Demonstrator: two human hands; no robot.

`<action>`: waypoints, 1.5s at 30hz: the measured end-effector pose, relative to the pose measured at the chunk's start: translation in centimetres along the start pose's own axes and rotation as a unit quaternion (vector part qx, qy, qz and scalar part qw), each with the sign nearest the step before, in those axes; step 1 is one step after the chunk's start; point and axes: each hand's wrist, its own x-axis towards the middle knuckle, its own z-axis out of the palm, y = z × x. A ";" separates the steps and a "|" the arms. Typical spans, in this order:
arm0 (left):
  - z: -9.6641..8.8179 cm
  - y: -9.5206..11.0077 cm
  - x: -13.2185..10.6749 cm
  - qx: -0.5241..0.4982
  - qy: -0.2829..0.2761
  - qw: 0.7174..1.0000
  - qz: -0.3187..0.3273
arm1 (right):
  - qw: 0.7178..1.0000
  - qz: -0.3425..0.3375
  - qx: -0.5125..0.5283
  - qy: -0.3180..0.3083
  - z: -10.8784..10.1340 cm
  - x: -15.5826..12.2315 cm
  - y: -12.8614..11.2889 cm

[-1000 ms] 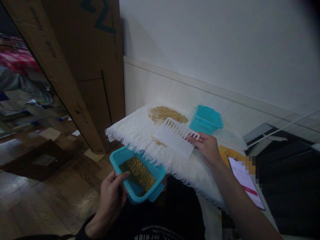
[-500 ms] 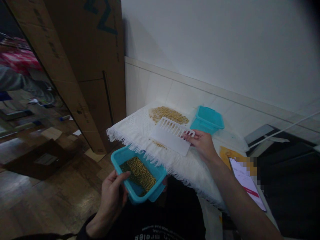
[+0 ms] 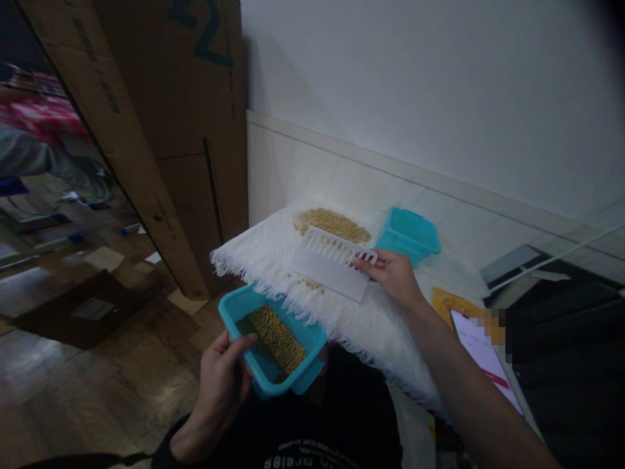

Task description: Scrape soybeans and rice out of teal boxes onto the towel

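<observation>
Cardboard carton [image 3: 195, 111] stands tall to the left of the white cloth [image 3: 263, 247]. Near the cloth's fringed front edge you hold a blue tub [image 3: 312, 345] of beans [image 3: 278, 335], your left hand [image 3: 219, 374] pinching its rim, thumb over the top, fingers partly hidden. A second blue tub [image 3: 395, 242] stands at the cloth's far right. Over the cloth's middle, your right hand [image 3: 395, 277] pinches one end of a slotted white scraper [image 3: 327, 270]. A bean heap [image 3: 336, 223] lies toward the cloth's far edge; a few loose beans [image 3: 312, 284] lie near its fringe.
</observation>
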 end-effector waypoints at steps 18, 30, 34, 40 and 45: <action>0.2 -0.6 -0.4 -0.003 -0.010 1.000 -0.013 | 0.963 -0.067 -0.205 0.162 -4.3 -6.8 -0.3; 0.7 -0.7 -0.8 0.007 -0.017 1.000 -0.017 | 0.959 -0.074 -0.222 0.158 -3.0 -9.9 -0.7; 0.7 -0.5 -0.9 0.023 -0.012 0.999 -0.020 | 0.960 -0.070 -0.219 0.158 -2.9 -9.9 -1.1; 0.5 -0.8 -0.7 0.001 -0.026 0.999 -0.018 | 0.959 -0.071 -0.226 0.158 -3.0 -10.2 -1.0; 0.3 -1.2 -0.5 -0.013 -0.029 0.999 -0.016 | 0.958 -0.048 -0.241 0.151 -3.4 -10.9 -0.5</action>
